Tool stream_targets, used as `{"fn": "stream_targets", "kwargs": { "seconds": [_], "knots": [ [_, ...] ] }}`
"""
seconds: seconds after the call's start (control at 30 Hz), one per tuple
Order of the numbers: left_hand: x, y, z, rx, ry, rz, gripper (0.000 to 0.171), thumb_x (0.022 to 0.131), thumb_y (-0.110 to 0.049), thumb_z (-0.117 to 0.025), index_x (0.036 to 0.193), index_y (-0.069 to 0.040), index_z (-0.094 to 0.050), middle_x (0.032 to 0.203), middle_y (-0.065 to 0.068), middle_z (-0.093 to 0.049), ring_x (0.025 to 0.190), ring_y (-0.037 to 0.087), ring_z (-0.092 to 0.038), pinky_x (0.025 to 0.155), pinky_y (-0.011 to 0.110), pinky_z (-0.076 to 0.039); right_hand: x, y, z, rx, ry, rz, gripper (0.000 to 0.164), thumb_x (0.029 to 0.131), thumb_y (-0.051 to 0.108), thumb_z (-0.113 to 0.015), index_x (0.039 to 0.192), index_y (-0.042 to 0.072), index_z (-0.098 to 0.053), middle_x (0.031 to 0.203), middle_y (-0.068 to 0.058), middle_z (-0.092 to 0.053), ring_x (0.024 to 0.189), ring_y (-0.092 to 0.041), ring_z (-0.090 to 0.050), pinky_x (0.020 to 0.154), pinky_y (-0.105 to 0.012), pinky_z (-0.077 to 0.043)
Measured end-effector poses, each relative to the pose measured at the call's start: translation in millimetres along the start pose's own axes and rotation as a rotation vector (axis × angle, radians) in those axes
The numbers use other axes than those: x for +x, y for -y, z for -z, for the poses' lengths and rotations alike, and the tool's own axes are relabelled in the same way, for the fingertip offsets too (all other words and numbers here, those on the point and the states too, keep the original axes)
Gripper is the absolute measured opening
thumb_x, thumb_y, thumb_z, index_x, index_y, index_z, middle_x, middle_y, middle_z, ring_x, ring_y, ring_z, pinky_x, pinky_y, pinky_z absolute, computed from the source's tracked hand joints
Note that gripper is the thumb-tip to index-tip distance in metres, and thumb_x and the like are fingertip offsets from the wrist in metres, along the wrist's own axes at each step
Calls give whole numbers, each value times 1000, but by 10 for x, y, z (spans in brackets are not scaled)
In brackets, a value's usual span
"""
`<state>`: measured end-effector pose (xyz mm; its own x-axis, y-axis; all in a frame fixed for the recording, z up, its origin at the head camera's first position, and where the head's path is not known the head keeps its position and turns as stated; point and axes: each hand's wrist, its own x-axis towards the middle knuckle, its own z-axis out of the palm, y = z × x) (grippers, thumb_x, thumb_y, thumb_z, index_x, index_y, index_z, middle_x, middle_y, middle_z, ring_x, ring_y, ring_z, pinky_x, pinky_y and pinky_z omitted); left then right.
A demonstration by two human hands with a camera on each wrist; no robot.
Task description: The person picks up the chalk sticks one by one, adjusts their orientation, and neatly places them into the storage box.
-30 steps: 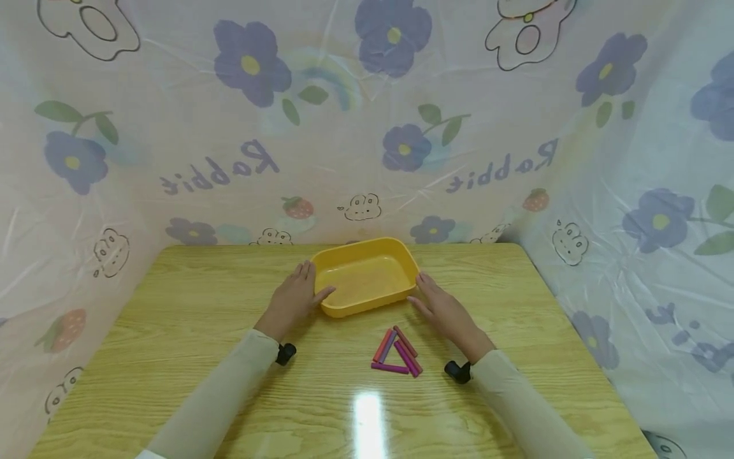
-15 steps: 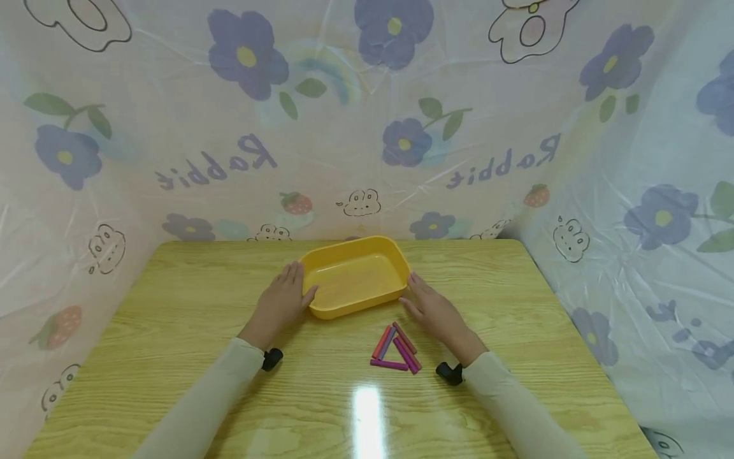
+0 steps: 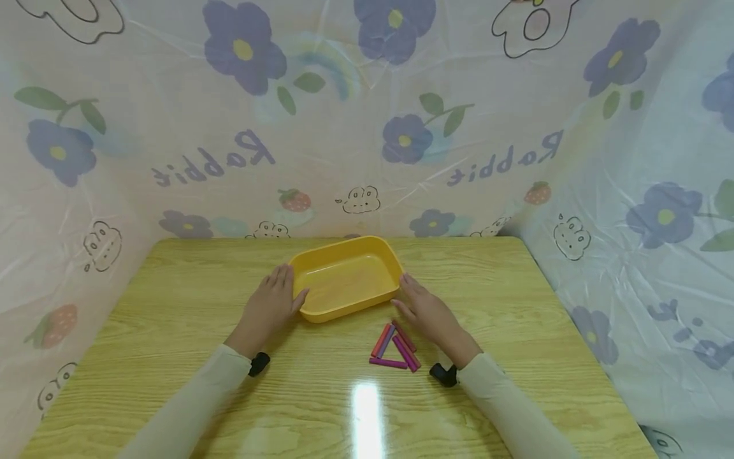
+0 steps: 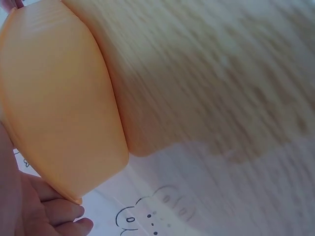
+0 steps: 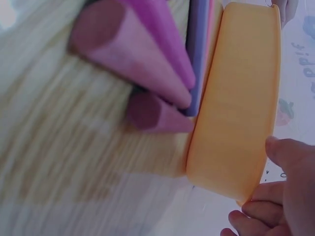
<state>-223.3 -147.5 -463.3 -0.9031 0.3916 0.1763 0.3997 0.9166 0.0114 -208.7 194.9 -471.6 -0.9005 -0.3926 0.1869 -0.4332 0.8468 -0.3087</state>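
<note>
A shallow yellow tray [image 3: 344, 280] with rounded corners sits on the table, nothing in it. My left hand [image 3: 267, 306] grips its left end, with the thumb over the near-left rim; the left wrist view has fingers [image 4: 66, 211] at a rim corner. At the tray's right end my right hand [image 3: 429, 312] holds the corner, thumb against the near side. The right wrist view gives the thumb [image 5: 280, 150] on the rim. Just in front of the tray, several crayon-like sticks [image 3: 388, 363] in purple, red and pink form a triangle.
The wood-grain table [image 3: 189, 280] meets a patterned curtain [image 3: 344, 146] behind and at both sides. A bright reflection lies on the tabletop near the front. Black camera mounts [image 3: 260, 364] sit at both wrists.
Both hands have carried the tray leftward and slightly nearer along the table. The sticks keep their triangle. The head view has tilted down a little.
</note>
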Motion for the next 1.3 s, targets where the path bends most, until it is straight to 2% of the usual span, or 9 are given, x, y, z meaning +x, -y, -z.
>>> {"fn": "stream_targets", "kwargs": {
  "seconds": [0.2, 0.47, 0.9, 1.03, 1.3],
  "knots": [
    [-85, 71, 28, -38, 56, 33, 71, 99, -43, -38, 141, 13, -24, 145, 27, -27, 134, 39, -26, 106, 52, -25, 3, 96, -16, 5, 20, 1, 63, 97, 41, -46, 145, 3, -30, 149, -12, -27, 132, -27, -32, 101, -43, -35],
    [-160, 176, 36, -51, 79, 26, 72, 99, -43, -37, 141, 14, -21, 145, 29, -23, 134, 40, -23, 106, 53, -23, -12, 208, -53, 13, 8, 9, 63, 97, 42, -45, 144, 3, -32, 148, -14, -30, 131, -27, -35, 101, -43, -36],
    [-303, 403, 122, -162, 179, 59, 82, 96, -54, -33, 144, 10, -13, 149, 27, -16, 137, 39, -14, 107, 54, -18, -29, 456, -149, -19, -53, 88, 62, 93, 35, -56, 140, -2, -39, 143, -19, -37, 125, -30, -42, 93, -41, -44],
    [-349, 462, 154, -168, 188, 70, 83, 96, -55, -32, 144, 10, -13, 149, 28, -15, 137, 40, -14, 107, 54, -17, -40, 563, -174, -50, -52, 101, 63, 93, 37, -56, 139, -2, -40, 142, -19, -38, 125, -30, -43, 92, -39, -45],
    [-396, 558, 177, -166, 213, 97, 83, 96, -54, -32, 144, 10, -12, 149, 29, -13, 137, 41, -11, 107, 55, -15, -87, 790, -199, -175, -92, 155, 62, 93, 39, -55, 134, -7, -44, 135, -23, -45, 126, -31, -42, 100, -39, -38]
  ]
}}
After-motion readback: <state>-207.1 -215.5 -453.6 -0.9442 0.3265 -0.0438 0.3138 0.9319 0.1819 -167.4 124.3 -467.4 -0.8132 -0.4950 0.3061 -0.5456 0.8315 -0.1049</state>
